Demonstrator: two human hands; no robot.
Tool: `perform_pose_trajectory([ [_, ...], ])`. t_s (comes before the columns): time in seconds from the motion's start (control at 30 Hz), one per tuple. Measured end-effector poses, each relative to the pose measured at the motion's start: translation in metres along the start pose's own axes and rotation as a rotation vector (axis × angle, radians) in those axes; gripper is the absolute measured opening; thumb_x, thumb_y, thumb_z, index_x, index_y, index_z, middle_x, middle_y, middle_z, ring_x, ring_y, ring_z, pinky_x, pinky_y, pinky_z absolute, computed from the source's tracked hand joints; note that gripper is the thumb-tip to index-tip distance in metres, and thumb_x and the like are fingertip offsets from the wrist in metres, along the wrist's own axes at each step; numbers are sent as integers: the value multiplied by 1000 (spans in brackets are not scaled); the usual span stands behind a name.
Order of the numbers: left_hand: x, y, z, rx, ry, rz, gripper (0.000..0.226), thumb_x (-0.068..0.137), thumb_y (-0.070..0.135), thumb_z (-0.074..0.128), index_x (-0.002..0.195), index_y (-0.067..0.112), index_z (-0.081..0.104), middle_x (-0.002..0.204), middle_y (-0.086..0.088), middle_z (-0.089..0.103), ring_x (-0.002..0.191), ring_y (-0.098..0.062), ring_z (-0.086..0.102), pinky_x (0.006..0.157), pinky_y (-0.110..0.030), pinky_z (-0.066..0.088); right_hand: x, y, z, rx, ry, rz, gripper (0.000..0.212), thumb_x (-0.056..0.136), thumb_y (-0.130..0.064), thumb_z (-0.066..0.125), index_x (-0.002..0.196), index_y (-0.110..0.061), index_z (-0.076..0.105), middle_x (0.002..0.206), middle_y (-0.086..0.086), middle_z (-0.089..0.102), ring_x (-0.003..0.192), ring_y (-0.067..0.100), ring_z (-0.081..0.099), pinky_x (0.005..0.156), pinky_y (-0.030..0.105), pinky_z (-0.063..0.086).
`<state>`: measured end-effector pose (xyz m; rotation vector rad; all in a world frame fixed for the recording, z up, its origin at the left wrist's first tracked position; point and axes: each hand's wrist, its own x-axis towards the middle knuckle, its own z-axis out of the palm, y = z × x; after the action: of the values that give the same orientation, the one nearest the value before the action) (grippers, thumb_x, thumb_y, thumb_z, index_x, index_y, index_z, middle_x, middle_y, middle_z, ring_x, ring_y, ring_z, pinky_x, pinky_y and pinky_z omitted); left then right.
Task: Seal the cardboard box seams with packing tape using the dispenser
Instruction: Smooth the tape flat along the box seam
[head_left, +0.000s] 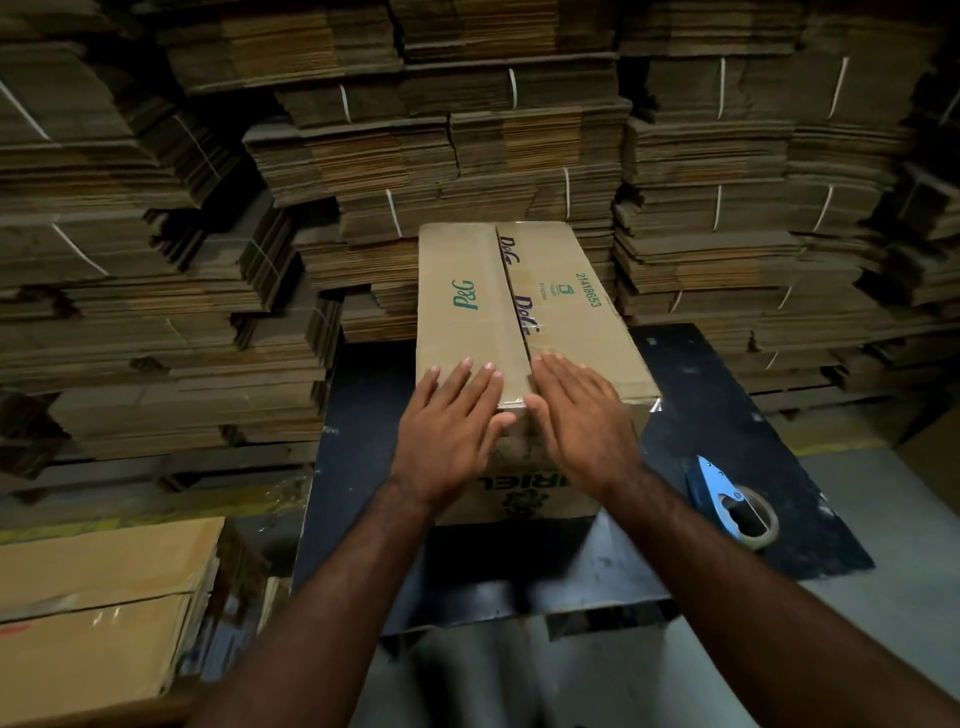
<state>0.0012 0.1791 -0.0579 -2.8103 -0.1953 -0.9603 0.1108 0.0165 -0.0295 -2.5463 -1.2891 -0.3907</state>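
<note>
A long brown cardboard box (467, 291) with green and purple print lies lengthwise on a dark work surface (363, 467). Its two top flaps meet at a centre seam that runs away from me. My left hand (452, 431) lies flat, fingers straight, on the near end of the left flap. My right hand (582, 415) presses flat on the right flap, just across the seam. A blue tape dispenser (727, 499) with a roll of clear tape rests on the surface to the right of the box, apart from both hands.
Tall stacks of flattened, strapped cardboard (467, 145) wall in the back and both sides. A pile of flat brown cartons (98, 613) sits low at the left. Grey floor (883, 545) shows at the right.
</note>
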Motion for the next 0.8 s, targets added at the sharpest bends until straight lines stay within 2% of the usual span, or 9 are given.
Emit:
perform_pose_trajectory([
  [0.17,2,17,13,48,-49,-100,47,103,44,43,141,19,55,146,0,54,136,-26,48,109,-49,36,-1,13,7,-58,-68,-4,63,105,-49,15,146,-12,45,150,8,47,139,21,42,114,39,29],
  [0.3,-4,8,11,96,-68,-18,53,101,49,46,144,19,51,149,0,51,138,-25,48,110,-46,38,-3,21,5,-151,-105,-83,62,103,-51,22,148,-12,42,150,7,46,138,22,44,110,40,35],
  [0.43,2,16,-1,35,-122,-91,55,103,50,34,144,18,51,151,-1,49,140,-25,44,113,-47,32,-7,32,-8,-62,-114,-134,66,103,-53,14,151,-13,37,154,6,41,143,21,37,115,38,27],
  [0.53,22,36,-7,-45,-144,-156,54,105,46,29,144,16,52,150,-3,49,141,-25,43,114,-49,31,-4,45,-18,7,-31,-67,65,103,-50,12,145,-13,46,148,6,49,139,20,42,114,38,28],
  [0.6,37,50,-4,-48,-187,-163,54,105,46,29,145,16,51,150,-3,49,140,-25,44,112,-49,33,2,53,-17,-13,-57,-61,66,103,-50,11,141,-13,50,145,7,53,137,21,45,112,38,31],
  [0.7,39,57,7,-2,-210,-189,53,105,47,29,144,19,51,150,0,50,137,-25,47,106,-48,37,0,63,-7,-80,-95,-94,61,105,-47,19,143,-11,50,145,8,53,137,23,46,111,39,34],
  [0.8,30,52,9,55,-242,-123,56,105,51,28,148,19,46,153,0,46,138,-26,46,104,-48,39,-6,74,-1,-165,-106,-171,60,104,-48,25,148,-10,42,149,10,48,138,24,44,112,42,34],
])
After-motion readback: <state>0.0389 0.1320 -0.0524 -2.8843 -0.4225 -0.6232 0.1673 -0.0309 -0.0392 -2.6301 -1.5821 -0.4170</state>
